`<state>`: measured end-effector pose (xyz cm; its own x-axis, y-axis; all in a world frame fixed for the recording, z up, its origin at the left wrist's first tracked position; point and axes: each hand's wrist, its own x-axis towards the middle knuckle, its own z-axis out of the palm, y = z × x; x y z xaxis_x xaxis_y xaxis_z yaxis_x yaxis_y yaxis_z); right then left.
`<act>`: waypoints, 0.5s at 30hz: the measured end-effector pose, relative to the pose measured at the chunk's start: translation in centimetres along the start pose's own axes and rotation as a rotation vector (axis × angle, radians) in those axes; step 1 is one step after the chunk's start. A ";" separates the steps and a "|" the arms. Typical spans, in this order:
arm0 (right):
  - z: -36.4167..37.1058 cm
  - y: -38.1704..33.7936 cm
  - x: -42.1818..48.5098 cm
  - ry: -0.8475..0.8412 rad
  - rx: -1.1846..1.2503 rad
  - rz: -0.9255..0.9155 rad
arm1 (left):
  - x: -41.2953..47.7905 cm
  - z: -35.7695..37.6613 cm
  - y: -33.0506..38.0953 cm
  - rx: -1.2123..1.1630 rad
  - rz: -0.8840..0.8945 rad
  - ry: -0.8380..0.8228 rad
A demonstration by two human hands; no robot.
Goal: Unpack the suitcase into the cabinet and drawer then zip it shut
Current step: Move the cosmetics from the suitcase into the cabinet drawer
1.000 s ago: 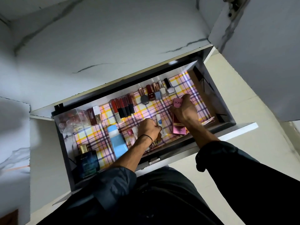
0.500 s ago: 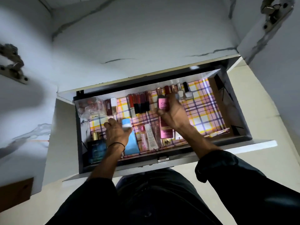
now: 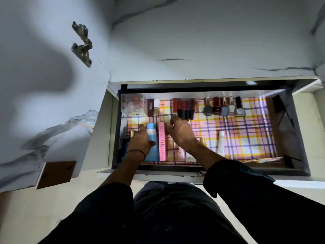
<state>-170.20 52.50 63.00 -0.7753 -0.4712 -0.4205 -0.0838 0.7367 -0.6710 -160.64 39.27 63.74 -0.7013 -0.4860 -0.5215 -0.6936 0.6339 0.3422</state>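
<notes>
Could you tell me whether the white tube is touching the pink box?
No, the white tube lies well right of the pink box, with the right hand between them.

White marbled panel (image 3: 193, 32) fills upper frame; metal hinge (image 3: 81, 44) upper left. Brown wood block (image 3: 56, 174) at left. Cream floor (image 3: 26, 217) lower left, dim.

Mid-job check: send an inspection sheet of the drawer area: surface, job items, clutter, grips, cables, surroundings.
Surface: open drawer with plaid liner.
Job's things: blue bottle and pink box side by side at left; lipsticks, nail polishes along the back; white tube near front.
Clutter: clear box in back left corner.
Grips: left hand holds blue bottle; right hand at pink box's edge, hold unclear.
Cables: nothing seen.
Surroundings: door hinge at upper left, marbled cabinet.
</notes>
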 end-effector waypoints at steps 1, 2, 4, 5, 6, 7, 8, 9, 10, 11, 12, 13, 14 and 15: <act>0.4 -0.2 0.0 -0.004 -0.010 0.002 | 0.0 -0.1 -0.3 0.025 0.037 0.003; 0.6 -0.4 0.0 -0.016 -0.008 0.008 | 0.1 -0.1 -0.6 0.064 0.075 0.013; 1.1 -0.5 -0.1 -0.063 -0.008 0.029 | 0.5 -0.3 -1.2 0.149 0.131 0.042; 1.3 -0.4 -0.3 -0.086 -0.002 0.042 | 0.7 -0.4 -1.2 0.180 0.151 0.051; 1.5 -0.3 -0.4 -0.104 0.007 0.055 | 0.9 -0.6 -1.4 0.198 0.167 0.047; 1.8 -0.4 -0.6 -0.121 0.011 0.072 | 1.2 -0.7 -1.5 0.207 0.181 0.034; 2.1 -0.4 -0.7 -0.138 0.019 0.083 | 1.4 -0.8 -1.7 0.217 0.194 0.017; 2.3 -0.5 -0.8 -0.152 0.030 0.086 | 1.7 -0.9 -2.0 0.231 0.205 0.006; 2.6 -0.6 -0.8 -0.160 0.057 0.083 | 2.0 -0.9 -2.3 0.246 0.213 0.003; 2.8 -0.7 -0.8 -0.165 0.094 0.080 | 2.3 -1.0 -2.5 0.259 0.222 0.007; 2.9 -0.9 -0.8 -0.168 0.128 0.068 | 2.6 -1.1 -2.8 0.273 0.231 0.012; 2.9 -1.1 -0.7 -0.177 0.137 0.053 | 2.8 -1.2 -3.0 0.290 0.239 0.016; 3.0 -1.2 -0.5 -0.203 0.119 0.034 | 3.0 -1.4 -3.1 0.308 0.246 0.019; 2.9 -1.4 -0.5 -0.243 0.098 0.017 | 3.2 -1.5 -3.2 0.321 0.253 0.021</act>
<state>-167.93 50.32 62.35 -0.6017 -0.5710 -0.5585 -0.0021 0.7004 -0.7137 -160.89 34.77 62.18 -0.8487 -0.3010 -0.4350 -0.4147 0.8890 0.1941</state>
